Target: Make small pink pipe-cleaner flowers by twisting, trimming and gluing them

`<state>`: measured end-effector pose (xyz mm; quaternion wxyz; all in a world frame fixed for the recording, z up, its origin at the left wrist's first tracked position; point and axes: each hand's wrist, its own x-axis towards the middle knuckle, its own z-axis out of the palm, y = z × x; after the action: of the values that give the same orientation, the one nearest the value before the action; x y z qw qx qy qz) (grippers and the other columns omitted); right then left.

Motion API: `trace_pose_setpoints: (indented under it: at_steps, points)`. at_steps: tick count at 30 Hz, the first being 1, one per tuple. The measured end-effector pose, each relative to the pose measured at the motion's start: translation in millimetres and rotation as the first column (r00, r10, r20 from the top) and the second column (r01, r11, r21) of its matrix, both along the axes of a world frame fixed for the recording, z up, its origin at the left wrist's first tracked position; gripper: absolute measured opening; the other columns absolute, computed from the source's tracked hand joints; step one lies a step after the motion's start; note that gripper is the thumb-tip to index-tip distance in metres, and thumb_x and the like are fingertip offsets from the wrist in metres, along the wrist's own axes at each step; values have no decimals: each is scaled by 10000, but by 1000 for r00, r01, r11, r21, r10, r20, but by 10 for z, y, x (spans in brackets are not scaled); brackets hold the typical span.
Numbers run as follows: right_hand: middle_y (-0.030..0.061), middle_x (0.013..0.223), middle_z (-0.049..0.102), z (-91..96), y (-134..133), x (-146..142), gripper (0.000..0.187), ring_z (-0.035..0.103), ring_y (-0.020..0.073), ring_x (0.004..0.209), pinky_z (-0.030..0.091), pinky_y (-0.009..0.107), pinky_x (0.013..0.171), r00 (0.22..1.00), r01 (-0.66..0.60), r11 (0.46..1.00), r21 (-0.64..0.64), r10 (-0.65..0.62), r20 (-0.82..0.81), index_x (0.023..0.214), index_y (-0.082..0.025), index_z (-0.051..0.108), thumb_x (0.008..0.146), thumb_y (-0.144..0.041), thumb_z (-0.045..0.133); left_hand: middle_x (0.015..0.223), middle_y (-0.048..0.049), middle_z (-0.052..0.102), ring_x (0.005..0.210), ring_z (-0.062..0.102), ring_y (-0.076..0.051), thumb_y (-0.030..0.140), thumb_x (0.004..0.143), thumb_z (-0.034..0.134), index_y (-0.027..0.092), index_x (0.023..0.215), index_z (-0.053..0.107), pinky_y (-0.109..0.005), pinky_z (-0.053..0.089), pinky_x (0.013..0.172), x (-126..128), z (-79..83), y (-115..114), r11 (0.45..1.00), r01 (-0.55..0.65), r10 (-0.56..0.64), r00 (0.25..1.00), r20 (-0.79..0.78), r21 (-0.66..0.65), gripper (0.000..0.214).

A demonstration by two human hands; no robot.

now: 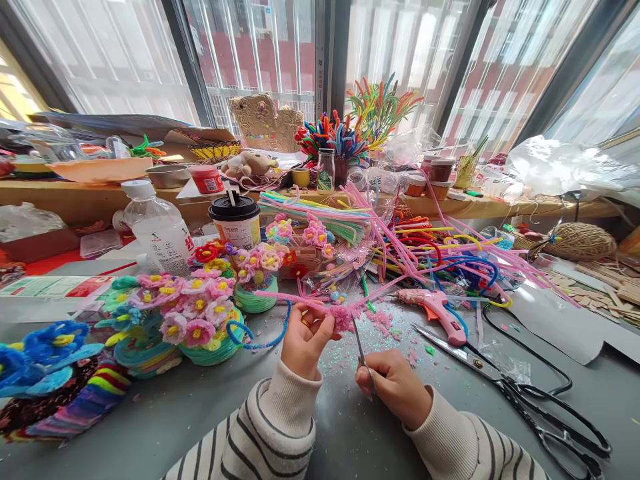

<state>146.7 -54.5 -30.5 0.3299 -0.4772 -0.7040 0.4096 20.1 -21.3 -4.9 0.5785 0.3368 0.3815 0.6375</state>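
Observation:
My left hand (304, 340) pinches a pink pipe cleaner (280, 295) between thumb and fingers. Beside the fingertips is a fluffy pink bunch (344, 318); whether it is one piece with the pipe cleaner I cannot tell. My right hand (393, 385) is closed around the handle of small metal scissors (359, 341), their blade pointing up at the bunch's right end. Below and to the right, pink fuzz clippings (383, 322) and glitter lie scattered on the grey table (345, 433). A blue pipe cleaner (265, 346) curves just left of my left hand.
Pipe-cleaner flowers (197, 310) in coiled pots stand to the left, near a bottle (157, 230) and lidded cup (234, 223). A pink glue gun (440, 312) and large black-handled scissors (505, 383) lie right. Loose pipe cleaners (425, 247) pile up behind, before a cluttered wooden ledge (90, 193).

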Motion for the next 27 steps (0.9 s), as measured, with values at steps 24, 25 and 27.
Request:
trace_pose_setpoints:
  at_steps: [24,25,27]
  points:
    - [-29,390,409,89,72,226,448,357,76,392,240,207,422,783,282,912,299,-398,477,496,-167,551,611,-589,453,539,31,543,385,408,-32,202,519,620,128,836,469,-136,290,341,-3,-3,13,1000,2,-2,996,-84,1,359]
    - [-21,405,439,90,79,259,436,384,86,401,247,212,431,745,284,897,338,-429,511,526,-173,559,614,-586,452,531,27,545,392,415,-35,206,521,620,121,839,478,-135,292,344,-3,1,12,1000,4,-4,995,-97,1,358]
    - [-5,432,488,80,93,317,420,429,105,417,254,221,442,682,277,877,392,-467,563,566,-181,566,628,-578,446,525,24,544,413,436,-45,225,527,617,115,840,492,-138,314,356,-5,4,12,1000,3,-3,994,-106,-6,354]
